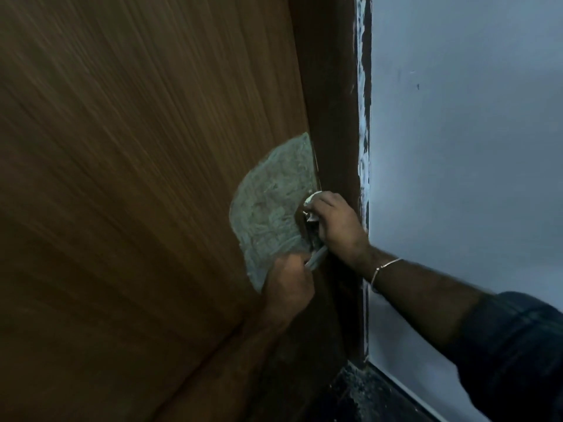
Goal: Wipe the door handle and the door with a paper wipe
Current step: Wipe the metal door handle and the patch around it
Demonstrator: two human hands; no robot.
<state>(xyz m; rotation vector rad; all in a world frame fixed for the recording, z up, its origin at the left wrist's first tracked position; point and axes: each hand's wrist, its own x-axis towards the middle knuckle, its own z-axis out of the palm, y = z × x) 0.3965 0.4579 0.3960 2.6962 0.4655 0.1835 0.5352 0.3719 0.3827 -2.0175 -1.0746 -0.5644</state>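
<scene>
Together, two hands (335,223) (289,284), one handle (316,257), one wipe (311,198)

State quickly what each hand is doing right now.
Left hand: closed around the door handle.
Right hand: closed on a paper wipe, pressed against the handle's base.

Both hands hide most of the door handle (315,257).
</scene>
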